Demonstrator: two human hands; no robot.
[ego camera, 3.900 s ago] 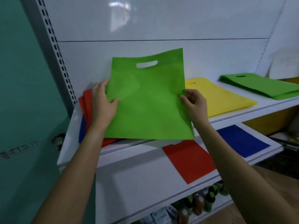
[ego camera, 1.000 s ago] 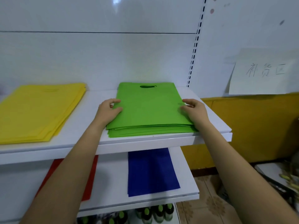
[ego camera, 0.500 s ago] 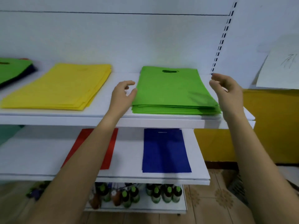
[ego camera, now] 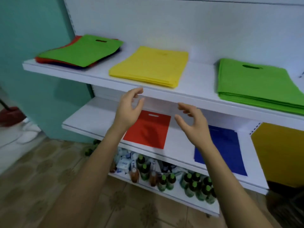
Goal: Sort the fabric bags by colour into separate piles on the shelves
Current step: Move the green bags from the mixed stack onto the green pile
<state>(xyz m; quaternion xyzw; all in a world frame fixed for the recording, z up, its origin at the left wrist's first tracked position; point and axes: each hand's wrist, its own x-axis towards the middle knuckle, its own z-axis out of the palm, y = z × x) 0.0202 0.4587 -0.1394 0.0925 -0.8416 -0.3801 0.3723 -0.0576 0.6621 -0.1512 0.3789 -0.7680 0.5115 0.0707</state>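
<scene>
One red bag [ego camera: 148, 130], slot [ego camera: 153, 115] end rearward.

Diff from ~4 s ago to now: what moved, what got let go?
The green bag that both hands held now lies on the green pile, right end of the top shelf. The left hand and right hand let go and drew back, open and empty, before the shelves. Unchanged: yellow pile, mixed pile at left, red bag and blue bag on the lower shelf.

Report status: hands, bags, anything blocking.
Left hand, right hand open, holding nothing. Mixed pile far left unsorted, green on top. Nothing blocking it.
</scene>
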